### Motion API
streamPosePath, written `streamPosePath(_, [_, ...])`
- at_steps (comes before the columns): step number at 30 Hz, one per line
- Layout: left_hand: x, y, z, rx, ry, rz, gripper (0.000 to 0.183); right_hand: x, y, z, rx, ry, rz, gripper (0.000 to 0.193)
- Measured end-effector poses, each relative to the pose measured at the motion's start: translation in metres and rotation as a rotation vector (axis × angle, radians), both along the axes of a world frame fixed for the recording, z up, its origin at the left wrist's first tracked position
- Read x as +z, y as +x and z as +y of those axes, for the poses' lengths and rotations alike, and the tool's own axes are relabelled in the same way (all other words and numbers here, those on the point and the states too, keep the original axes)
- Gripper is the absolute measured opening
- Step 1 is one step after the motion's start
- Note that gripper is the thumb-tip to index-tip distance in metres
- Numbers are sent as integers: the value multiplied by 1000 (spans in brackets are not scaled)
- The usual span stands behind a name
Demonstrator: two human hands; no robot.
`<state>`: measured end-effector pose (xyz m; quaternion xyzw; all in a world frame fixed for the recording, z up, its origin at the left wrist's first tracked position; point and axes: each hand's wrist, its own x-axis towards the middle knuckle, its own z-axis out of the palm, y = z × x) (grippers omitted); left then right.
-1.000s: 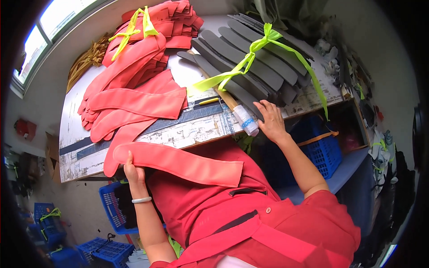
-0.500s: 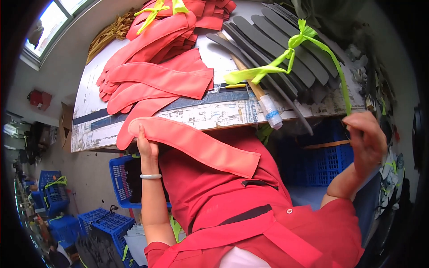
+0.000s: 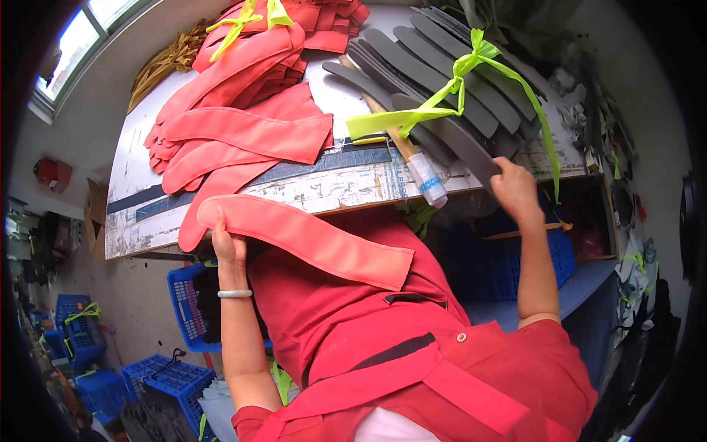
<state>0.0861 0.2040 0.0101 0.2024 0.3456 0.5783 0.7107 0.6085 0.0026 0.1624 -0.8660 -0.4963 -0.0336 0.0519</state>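
My left hand (image 3: pixel 230 244) is closed on the rounded end of a curved red fabric sleeve (image 3: pixel 309 241), its thumb on top. The sleeve hangs over the table's front edge and across my apron. My right hand (image 3: pixel 515 193) grips the near end of a curved dark grey strip (image 3: pixel 462 144), lifted at an angle from the pile of grey strips (image 3: pixel 442 72). A bright yellow-green ribbon (image 3: pixel 462 68) with a knot lies over that pile, one end dangling past the table edge beside my right hand.
More red sleeves (image 3: pixel 250 127) are piled on the white table (image 3: pixel 324 188), some tied with yellow-green ribbon. A wooden stick with a wrapped end (image 3: pixel 427 180) and a yellow pen-like item (image 3: pixel 370 141) lie between the piles. Blue crates (image 3: pixel 180 298) stand below at left, another (image 3: pixel 549 258) under the table.
My right hand has moved left from the ribbon's hanging end, which now dangles loose, and has taken hold of a grey strip. My left hand still holds the red sleeve.
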Motion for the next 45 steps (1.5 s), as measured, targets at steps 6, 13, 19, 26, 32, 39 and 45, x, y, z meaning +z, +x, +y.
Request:
streamPosePath(6, [11,-5,14,66,64,-41,42,151,-47,-66,268,55,311,35])
streamPosePath(13, [10,-30,6,119,58,-84,47,53,-136,-2,623,-193,1073,41])
streamPosePath(19, [63,-13,-37,289,161,46,49,-20,-183,30,670,-415,1052,50])
streamPosePath(26, [105,44,-115,205,255,159,42,-49,-257,77,1028,-202,1235,42])
streamPosePath(32, [112,39,-135,216,164,33,45,-17,-323,90,887,-2,1239,28])
streamPosePath(39, [99,25,-153,172,284,40,54,-31,-350,86,871,255,1250,32])
streamPosePath(45, [102,33,-159,227,260,114,56,-27,-353,83,819,287,1298,32])
